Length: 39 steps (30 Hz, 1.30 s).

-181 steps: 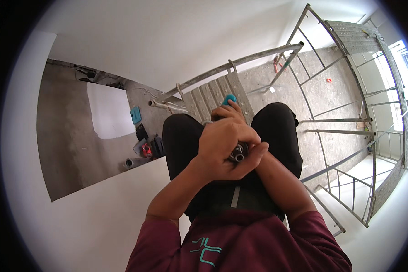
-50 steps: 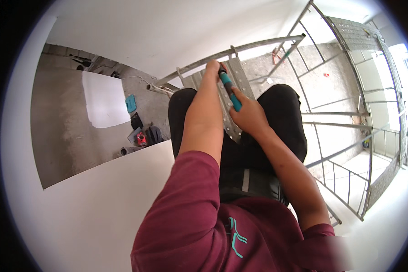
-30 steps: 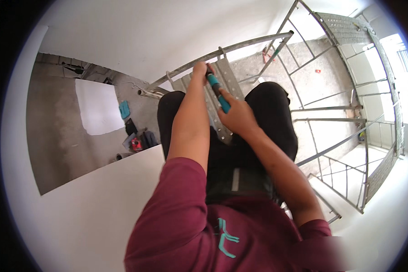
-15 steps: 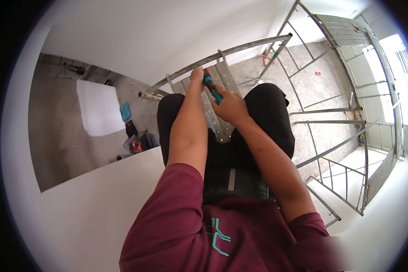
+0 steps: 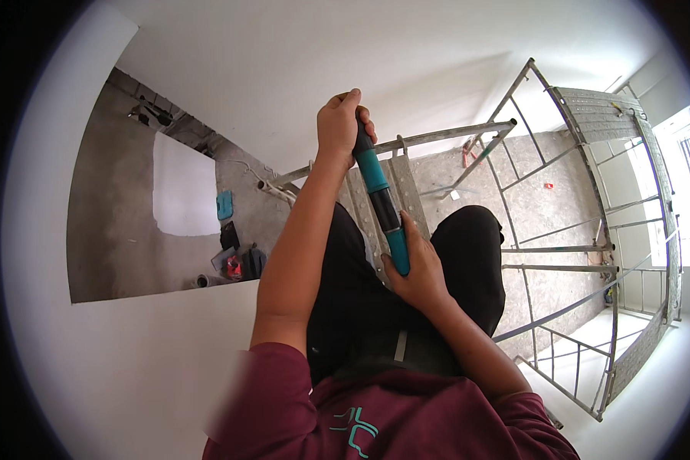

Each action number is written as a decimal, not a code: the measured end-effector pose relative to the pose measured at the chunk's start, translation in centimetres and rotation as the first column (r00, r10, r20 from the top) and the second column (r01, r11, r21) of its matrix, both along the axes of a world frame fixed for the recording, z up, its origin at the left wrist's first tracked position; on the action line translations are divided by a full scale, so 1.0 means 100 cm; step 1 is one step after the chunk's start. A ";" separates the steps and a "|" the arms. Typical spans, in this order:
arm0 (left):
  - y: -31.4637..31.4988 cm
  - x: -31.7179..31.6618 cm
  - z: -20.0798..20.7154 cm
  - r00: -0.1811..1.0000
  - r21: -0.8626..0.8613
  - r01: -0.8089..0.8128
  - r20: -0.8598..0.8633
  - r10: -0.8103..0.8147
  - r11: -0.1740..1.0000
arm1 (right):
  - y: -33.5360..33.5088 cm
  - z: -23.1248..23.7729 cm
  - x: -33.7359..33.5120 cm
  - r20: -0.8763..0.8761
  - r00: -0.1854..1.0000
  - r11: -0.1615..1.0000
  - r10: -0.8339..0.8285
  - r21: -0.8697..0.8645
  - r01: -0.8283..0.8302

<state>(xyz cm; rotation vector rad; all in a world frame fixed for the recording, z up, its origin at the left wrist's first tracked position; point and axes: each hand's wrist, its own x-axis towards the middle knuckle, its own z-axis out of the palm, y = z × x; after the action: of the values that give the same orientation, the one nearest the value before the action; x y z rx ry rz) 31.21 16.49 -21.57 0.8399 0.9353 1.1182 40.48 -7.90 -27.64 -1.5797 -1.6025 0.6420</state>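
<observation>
Both my hands are on a teal and black pole-like handle [image 5: 378, 180] that slants in front of my knees. At its upper black end my left hand [image 5: 339, 129] is closed, fingers wrapped round the grip. Lower down, my right hand [image 5: 421, 268] grips the teal butt end, thumb lying along its side. What lies past my left hand on the handle is hidden. Beneath it, between my knees, is a perforated metal scaffold plank [image 5: 408, 188].
A scaffold rail [image 5: 452, 135] runs just ahead beside the white wall [image 5: 299, 61]. More scaffold frames [image 5: 578, 169] stand at the right. Down on the floor at left are a white sheet-like patch [image 5: 182, 188], a teal case [image 5: 224, 205] and a red item [image 5: 234, 267].
Both hands and the handle now appear closer and larger, with the left hand higher in view and the right hand lower. More of the handle shows between them. The view has shifted.
</observation>
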 end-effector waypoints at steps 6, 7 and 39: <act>-0.065 -0.030 0.043 0.998 0.150 -0.029 0.054 0.021 0.988 | -0.026 0.063 0.012 -0.252 0.922 0.922 0.294 -0.181 -0.343; -0.088 -0.024 0.050 0.997 0.221 0.035 0.062 -0.050 0.975 | -0.030 0.056 0.019 -0.359 0.886 0.910 0.293 -0.181 -0.374; -0.218 -0.045 0.044 0.964 0.854 0.221 -0.265 0.028 0.470 | 0.005 -0.002 -0.017 -0.574 0.755 0.942 0.318 0.100 -0.321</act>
<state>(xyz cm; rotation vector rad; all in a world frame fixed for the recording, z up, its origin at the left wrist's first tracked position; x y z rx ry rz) 26.71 -5.34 -17.16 1.9156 0.4091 1.4208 38.82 -7.36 -27.88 -0.9577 -1.3862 1.1896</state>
